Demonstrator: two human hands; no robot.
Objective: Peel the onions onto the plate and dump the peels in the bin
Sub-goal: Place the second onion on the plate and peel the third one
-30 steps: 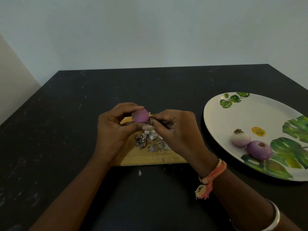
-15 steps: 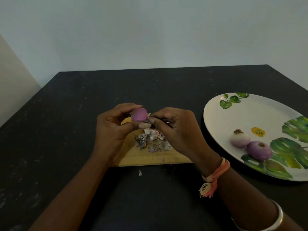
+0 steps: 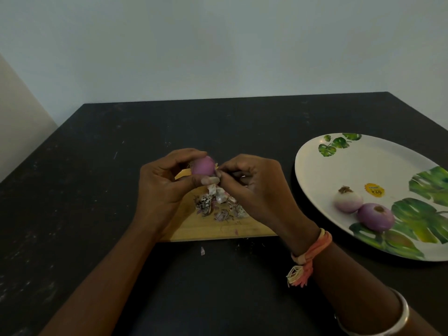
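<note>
My left hand (image 3: pixel 162 183) grips a small purple onion (image 3: pixel 203 165) between thumb and fingers, a little above a wooden cutting board (image 3: pixel 225 230). My right hand (image 3: pixel 254 187) is right beside it, fingertips pinching at the onion's right side where the skin is. A pile of papery peels (image 3: pixel 218 204) lies on the board under both hands. Two peeled onions, one pale (image 3: pixel 348 202) and one purple (image 3: pixel 375 216), sit on a white oval plate with green leaf prints (image 3: pixel 339 166) at the right. No bin is in view.
Everything rests on a black table (image 3: pixel 97 166) set against a pale wall. One loose scrap of peel (image 3: pixel 202 251) lies on the table just in front of the board. A yellow sticker (image 3: pixel 374 189) is on the plate.
Both hands have lifted the onion slightly and turned it a little. My right fingertips have shifted up against its right side. The plate and its onions have not moved.
</note>
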